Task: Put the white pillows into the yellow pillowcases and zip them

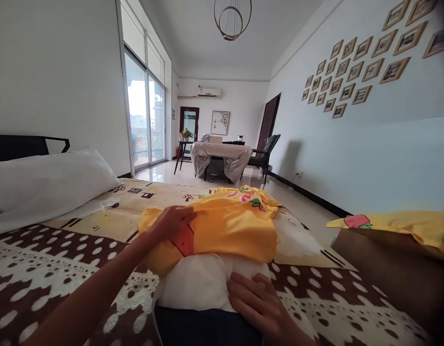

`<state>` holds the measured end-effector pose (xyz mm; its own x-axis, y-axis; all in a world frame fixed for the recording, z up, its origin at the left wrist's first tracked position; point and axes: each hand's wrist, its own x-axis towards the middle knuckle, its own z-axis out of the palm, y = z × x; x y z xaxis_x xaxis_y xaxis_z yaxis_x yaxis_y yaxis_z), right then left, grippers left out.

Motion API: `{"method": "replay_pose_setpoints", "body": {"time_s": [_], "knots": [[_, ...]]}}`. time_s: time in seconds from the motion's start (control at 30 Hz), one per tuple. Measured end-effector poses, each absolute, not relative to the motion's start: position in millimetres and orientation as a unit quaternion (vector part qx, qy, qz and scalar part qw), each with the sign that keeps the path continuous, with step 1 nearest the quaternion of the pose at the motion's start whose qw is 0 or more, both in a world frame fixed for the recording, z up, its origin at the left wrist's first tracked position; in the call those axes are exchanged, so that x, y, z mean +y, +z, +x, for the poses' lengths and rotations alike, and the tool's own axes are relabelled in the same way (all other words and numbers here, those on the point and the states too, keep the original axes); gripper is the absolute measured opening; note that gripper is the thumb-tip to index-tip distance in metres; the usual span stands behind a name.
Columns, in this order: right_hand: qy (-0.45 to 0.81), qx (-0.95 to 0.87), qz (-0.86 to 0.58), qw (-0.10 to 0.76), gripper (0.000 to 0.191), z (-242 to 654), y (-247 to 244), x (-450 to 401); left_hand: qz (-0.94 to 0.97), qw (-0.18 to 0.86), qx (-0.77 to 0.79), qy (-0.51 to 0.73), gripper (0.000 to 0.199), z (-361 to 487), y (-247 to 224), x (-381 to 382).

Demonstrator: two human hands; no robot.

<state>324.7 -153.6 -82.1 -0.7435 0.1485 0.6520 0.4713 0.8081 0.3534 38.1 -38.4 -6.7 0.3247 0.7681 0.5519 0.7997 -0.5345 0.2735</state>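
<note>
A yellow pillowcase (232, 230) with orange, pink and green prints lies bunched over the far part of a white pillow (196, 278). The near end of the pillow sticks out from under the cloth, just in front of my body. My left hand (174, 218) is closed on the pillowcase at its left side, fingers curled into the fabric. On the right, my right hand (256, 300) lies on the bare white pillow, its fingers stretched over the surface. The fingertips' undersides are hidden. How far the pillow reaches inside the cloth cannot be seen.
Beneath is a bed with a brown and cream patterned sheet (99, 283). A large white pillow (52, 178) lies at the left. More yellow printed cloth (402, 230) hangs at the right edge. Beyond the bed stand a covered table (222, 151) and a black chair (267, 151).
</note>
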Motion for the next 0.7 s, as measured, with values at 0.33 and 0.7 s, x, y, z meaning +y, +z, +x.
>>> {"method": "replay_pose_setpoints", "body": {"time_s": [0.33, 0.7], "knots": [[-0.264, -0.887, -0.153, 0.346, 0.032, 310, -79, -149, -0.651, 0.059, -0.636, -0.41, 0.04, -47, 8, -55], [-0.24, -0.906, -0.134, 0.322, 0.028, 264, -68, -160, -0.792, -0.164, -0.556, -0.189, 0.064, 75, 5, -12]]}}
